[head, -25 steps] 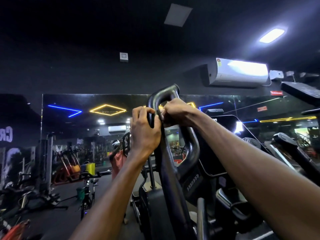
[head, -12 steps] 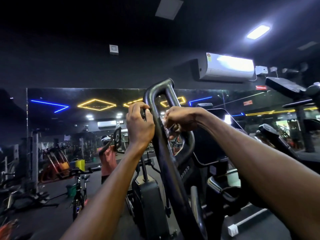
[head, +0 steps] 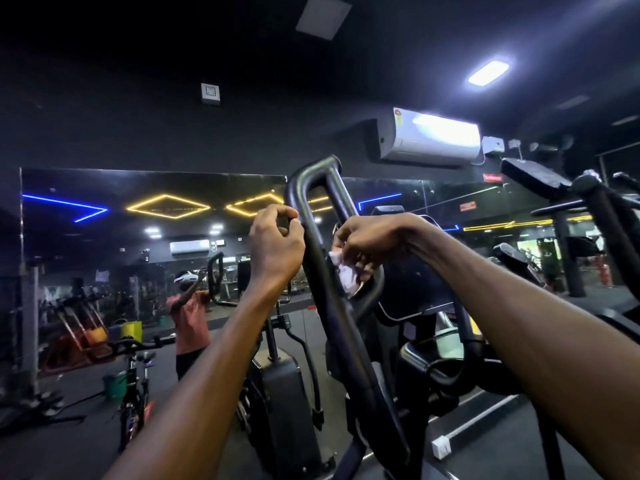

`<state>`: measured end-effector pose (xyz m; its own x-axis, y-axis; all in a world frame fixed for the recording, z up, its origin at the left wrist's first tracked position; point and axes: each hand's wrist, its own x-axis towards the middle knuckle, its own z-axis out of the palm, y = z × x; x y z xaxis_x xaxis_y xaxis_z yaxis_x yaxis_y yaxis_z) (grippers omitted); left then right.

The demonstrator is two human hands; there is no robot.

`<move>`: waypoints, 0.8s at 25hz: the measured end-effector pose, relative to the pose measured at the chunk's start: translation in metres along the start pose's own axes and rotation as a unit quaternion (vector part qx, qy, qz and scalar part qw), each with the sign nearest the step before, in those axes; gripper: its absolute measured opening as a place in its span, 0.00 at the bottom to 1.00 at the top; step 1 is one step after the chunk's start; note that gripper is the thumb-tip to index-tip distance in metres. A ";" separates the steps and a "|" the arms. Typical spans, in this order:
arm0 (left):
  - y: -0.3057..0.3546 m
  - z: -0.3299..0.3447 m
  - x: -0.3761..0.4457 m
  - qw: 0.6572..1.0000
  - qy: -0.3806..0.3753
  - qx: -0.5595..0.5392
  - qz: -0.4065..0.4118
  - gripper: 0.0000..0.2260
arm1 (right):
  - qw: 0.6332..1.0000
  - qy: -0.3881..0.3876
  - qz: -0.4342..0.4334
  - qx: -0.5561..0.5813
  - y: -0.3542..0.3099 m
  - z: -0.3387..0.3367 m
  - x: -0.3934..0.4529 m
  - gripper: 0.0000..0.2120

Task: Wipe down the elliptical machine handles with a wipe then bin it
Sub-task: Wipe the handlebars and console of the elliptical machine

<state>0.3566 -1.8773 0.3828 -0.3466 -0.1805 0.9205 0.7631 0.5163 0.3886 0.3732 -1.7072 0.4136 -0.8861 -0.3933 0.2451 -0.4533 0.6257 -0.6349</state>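
A black looped elliptical handle rises in front of me at centre frame. My right hand is closed on a crumpled white wipe and presses it against the inner right bar of the loop. My left hand is just left of the handle's left bar, its fingers curled into a loose ring with nothing in them, barely touching the bar. The lower shaft of the handle runs down between my forearms.
The elliptical's console sits behind the handle. A wall mirror shows my reflection and gym gear. A spin bike stands lower left, a green bucket beside it. More machines crowd the right.
My right hand has slid down the loop's right bar with the wipe, which now shows below the fingers. My left hand has let go of the left bar and loosened.
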 end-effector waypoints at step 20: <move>-0.003 0.016 0.095 0.988 0.097 -0.045 -0.108 0.05 | 0.911 0.340 -0.122 0.196 0.002 -0.049 0.042 0.04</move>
<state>0.3127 -1.8825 0.4685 -0.4031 -0.4402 0.8023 0.7309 0.3727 0.5718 0.3302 -1.6892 0.4586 -0.6781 0.1035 0.7276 -0.6945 0.2339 -0.6805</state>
